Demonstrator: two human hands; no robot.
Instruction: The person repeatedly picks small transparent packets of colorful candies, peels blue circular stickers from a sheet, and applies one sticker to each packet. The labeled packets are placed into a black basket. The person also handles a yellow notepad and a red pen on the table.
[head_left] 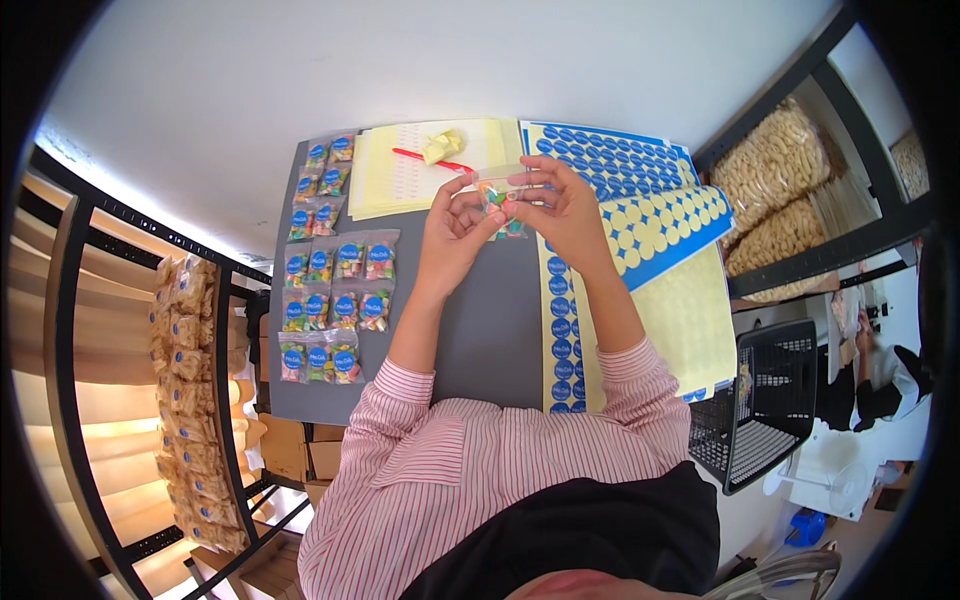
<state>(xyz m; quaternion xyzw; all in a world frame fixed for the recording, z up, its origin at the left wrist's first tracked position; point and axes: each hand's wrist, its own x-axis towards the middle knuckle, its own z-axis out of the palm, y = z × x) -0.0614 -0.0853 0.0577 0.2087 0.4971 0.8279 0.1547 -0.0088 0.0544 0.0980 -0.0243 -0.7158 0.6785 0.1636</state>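
Above the grey table (465,350), both my hands hold a small clear plastic bag (488,186) with colourful pieces in it. My left hand (455,235) pinches its left side, with the thumb toward the bottom. Closed on the right side is my right hand (568,215), its thumb and fingers near the bag's middle. More colourful pieces show just below the bag, partly hidden by the fingers. To the left lie rows of similar filled bags (349,260) with round blue stickers. Right of my hands are sheets of round blue stickers (610,158), one curled over to its yellow backing (668,222).
Behind my hands, a red pen (408,154) and crumpled yellowish paper (441,147) lie on paper sheets (376,180). A black crate (775,400) stands at the right. Shelves hold large bags (775,170) at right and packets (190,400) at left. Another person (880,385) is at far right.
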